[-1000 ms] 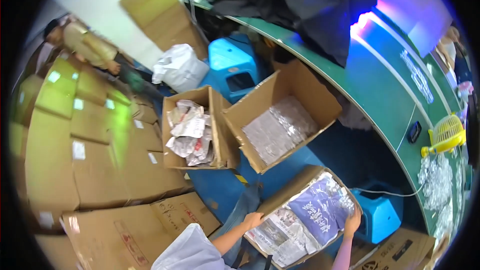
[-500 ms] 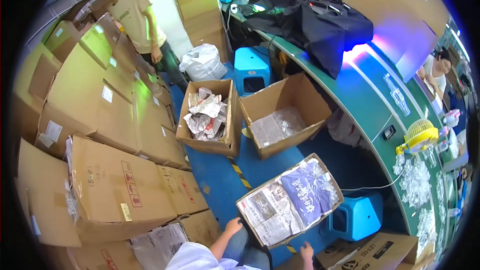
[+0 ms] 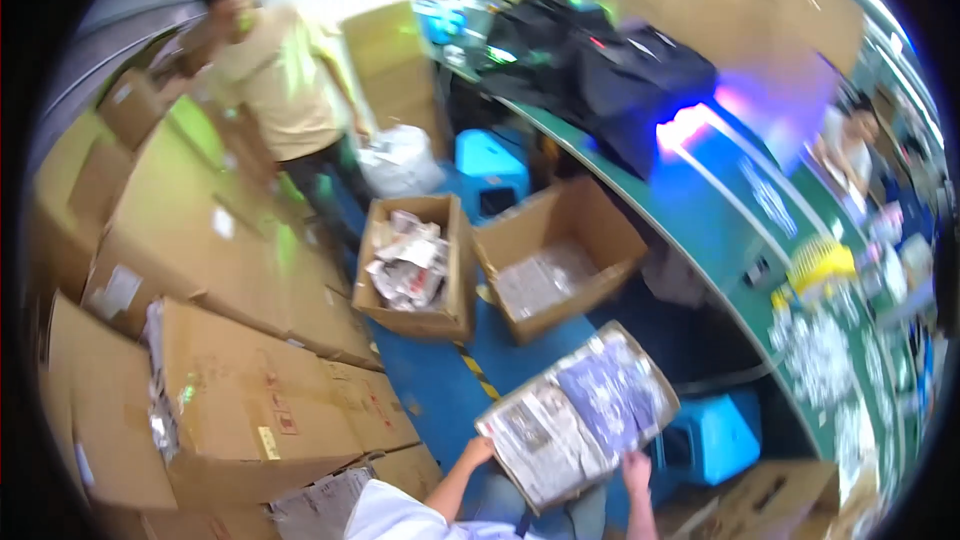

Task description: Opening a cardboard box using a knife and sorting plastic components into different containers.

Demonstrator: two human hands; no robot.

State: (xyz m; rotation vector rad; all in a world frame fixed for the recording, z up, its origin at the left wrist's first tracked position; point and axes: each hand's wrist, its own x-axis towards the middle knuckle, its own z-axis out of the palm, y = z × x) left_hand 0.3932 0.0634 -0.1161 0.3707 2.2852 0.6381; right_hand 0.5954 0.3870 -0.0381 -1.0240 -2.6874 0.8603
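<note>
I hold a shallow cardboard box [image 3: 578, 414] filled with clear plastic bags of printed and purple items, tilted in front of me. My left hand [image 3: 479, 452] grips its near left corner. My right hand [image 3: 634, 464] grips its near right edge. Beyond it on the blue floor stand two open cardboard boxes: one [image 3: 414, 268] heaped with crumpled packets, the other [image 3: 557, 258] with a flat layer of clear bags at the bottom.
Stacked brown cartons [image 3: 240, 360] fill the left side. A person in a yellow shirt [image 3: 277, 90] stands at the back left. A long green table [image 3: 740, 230] curves on the right, with black bags [image 3: 610, 65] and another person [image 3: 850, 145]. Blue stools [image 3: 712, 435] stand nearby.
The view has swung up and left, bringing the person in yellow further into sight. The held box has stayed in both hands, sitting slightly higher in view.
</note>
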